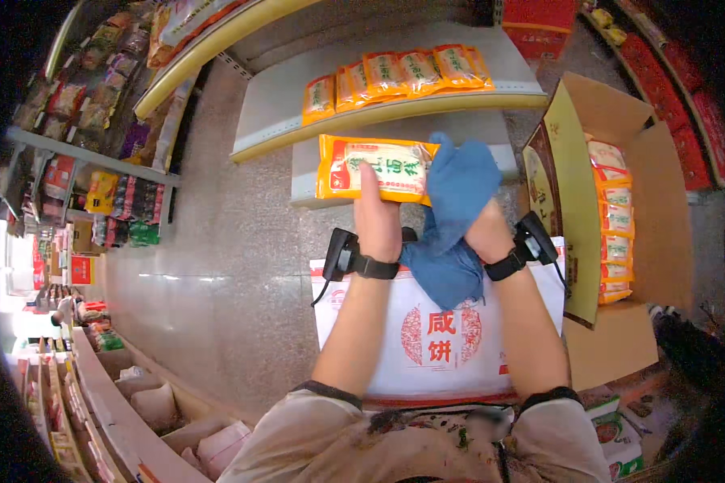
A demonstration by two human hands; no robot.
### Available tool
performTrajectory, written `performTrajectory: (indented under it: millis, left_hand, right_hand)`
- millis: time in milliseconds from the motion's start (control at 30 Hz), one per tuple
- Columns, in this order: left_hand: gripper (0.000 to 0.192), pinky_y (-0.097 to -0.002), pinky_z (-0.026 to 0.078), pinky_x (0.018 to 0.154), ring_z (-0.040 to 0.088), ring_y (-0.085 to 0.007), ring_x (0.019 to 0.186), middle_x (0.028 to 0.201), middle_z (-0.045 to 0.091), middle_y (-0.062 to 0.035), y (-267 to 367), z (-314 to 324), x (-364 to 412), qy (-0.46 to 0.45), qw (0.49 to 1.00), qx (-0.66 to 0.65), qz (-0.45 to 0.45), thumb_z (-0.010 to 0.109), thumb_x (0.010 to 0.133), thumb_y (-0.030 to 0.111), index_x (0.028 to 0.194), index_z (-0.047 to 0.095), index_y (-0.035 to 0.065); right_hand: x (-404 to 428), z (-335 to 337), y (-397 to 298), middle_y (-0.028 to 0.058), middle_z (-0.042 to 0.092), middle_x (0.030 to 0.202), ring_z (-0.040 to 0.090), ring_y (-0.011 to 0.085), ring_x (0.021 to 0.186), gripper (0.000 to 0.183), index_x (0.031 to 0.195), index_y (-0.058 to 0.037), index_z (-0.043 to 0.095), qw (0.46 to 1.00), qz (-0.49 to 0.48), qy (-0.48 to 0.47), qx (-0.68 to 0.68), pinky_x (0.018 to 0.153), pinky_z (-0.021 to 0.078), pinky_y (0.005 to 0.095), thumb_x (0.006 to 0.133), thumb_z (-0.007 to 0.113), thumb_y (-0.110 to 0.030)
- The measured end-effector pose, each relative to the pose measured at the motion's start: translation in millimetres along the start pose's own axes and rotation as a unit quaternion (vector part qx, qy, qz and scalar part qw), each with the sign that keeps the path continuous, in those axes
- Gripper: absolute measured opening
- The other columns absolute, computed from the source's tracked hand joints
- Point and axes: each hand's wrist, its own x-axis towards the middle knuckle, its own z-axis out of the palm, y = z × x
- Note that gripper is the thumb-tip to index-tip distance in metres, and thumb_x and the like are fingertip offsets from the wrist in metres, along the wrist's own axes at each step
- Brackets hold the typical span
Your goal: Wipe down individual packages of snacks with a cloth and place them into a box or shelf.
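My left hand (379,226) grips an orange-edged plastic packet of dried noodles (393,166), the thumb lying across its printed front. In my right hand (489,229) is a blue cloth (459,187), which covers the packet's right end and hangs down below the wrists. The cloth hides most of the right fingers. Just beyond the packet, a row of similar packets (386,75) leans on a grey metal shelf (272,108). To the right, an open cardboard box (664,229) holds a stack of like packets (616,223).
A white carton with red print (362,326) stands under my forearms. Stocked shelves (90,163) line the left, and a low wall of bins (151,404) runs at lower left. Above the shelf's left end juts an upper shelf edge (205,48). Red goods (670,121) stand at far right.
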Motion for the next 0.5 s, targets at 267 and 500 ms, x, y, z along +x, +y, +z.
performTrajectory:
  millis: [267,500]
  left_hand:
    - [0.05,-0.0419,0.043,0.097,0.054,-0.0244,0.115,0.127,0.052,-0.0111,-2.7,-8.6,-0.4,-0.047,0.996,0.075,-0.018,0.05,0.096,0.036,0.133,0.038,0.0037]
    - [0.045,-0.0413,0.048,0.091,0.057,-0.0228,0.11,0.124,0.055,-0.0096,-0.7,-3.6,-2.0,-0.036,0.995,0.091,-0.013,0.053,0.095,0.029,0.131,0.041,0.005]
  right_hand:
    - [-5.1,5.7,-1.1,0.0163,0.06,0.114,0.056,0.0268,0.107,0.033,0.115,0.0001,0.056,0.982,0.076,0.1,0.143,0.096,0.0412,0.0356,0.085,0.059,-0.012]
    - [-2.0,1.1,-14.3,0.0131,0.06,0.112,0.055,0.0223,0.104,0.022,0.109,-0.0002,0.057,0.984,0.076,0.098,0.131,0.091,0.0428,0.0332,0.088,0.055,-0.007]
